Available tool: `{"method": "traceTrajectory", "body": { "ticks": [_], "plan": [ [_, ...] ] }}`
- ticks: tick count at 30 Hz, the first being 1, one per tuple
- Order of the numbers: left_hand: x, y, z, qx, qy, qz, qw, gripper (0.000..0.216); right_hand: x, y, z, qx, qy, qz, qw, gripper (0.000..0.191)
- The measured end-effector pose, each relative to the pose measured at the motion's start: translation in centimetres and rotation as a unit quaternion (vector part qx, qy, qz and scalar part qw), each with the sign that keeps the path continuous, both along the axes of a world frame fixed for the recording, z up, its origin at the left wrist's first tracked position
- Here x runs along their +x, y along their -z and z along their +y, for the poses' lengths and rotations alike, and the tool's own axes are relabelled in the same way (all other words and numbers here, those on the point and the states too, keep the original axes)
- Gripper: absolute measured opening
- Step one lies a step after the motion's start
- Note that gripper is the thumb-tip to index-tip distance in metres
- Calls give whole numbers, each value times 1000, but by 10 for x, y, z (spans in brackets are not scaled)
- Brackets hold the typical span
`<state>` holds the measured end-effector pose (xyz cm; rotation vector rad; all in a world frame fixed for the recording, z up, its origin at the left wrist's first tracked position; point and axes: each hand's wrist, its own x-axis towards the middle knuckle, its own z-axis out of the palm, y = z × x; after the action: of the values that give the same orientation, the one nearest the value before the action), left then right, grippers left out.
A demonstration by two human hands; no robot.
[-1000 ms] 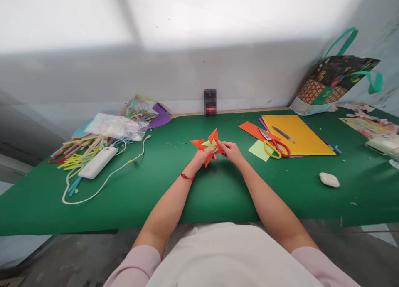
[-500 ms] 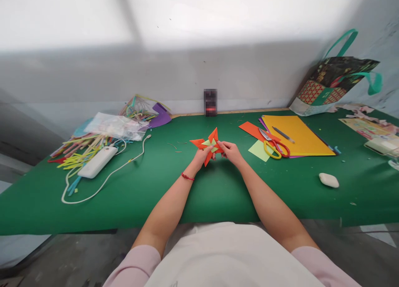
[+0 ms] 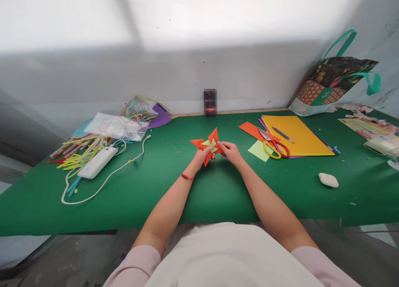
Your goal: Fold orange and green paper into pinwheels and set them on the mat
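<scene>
Between my hands is a folded paper star [image 3: 213, 136] with orange points and a light green middle. My left hand [image 3: 202, 159] pinches it from the lower left, the thumb lying on the green centre. On the other side my right hand [image 3: 232, 152] grips the right point, which its fingers partly cover. Both hands are closed on the paper, just above the green tabletop [image 3: 218, 195]. Scissors [image 3: 273, 145] with red and yellow handles lie to the right, over an orange paper strip [image 3: 249, 129] and a light green paper square [image 3: 258, 150].
A yellow paper stack [image 3: 302, 133] with a pen [image 3: 283, 134] on it lies right. A white oval object [image 3: 328, 180] sits nearer. At left are a white power bank [image 3: 98, 162] with a cable and a heap of paper strips [image 3: 77, 148]. A bag [image 3: 330, 81] stands back right.
</scene>
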<state>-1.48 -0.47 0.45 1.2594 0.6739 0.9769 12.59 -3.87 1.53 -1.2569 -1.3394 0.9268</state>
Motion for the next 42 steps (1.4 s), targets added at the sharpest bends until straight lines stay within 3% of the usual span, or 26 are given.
{"method": "traceTrajectory", "body": {
  "ticks": [42],
  "plan": [
    [-1, -3, 0, -22, -1, -11, 1000, 15, 0, -3, -2, -4, -7, -13, 1000, 52]
  ]
}}
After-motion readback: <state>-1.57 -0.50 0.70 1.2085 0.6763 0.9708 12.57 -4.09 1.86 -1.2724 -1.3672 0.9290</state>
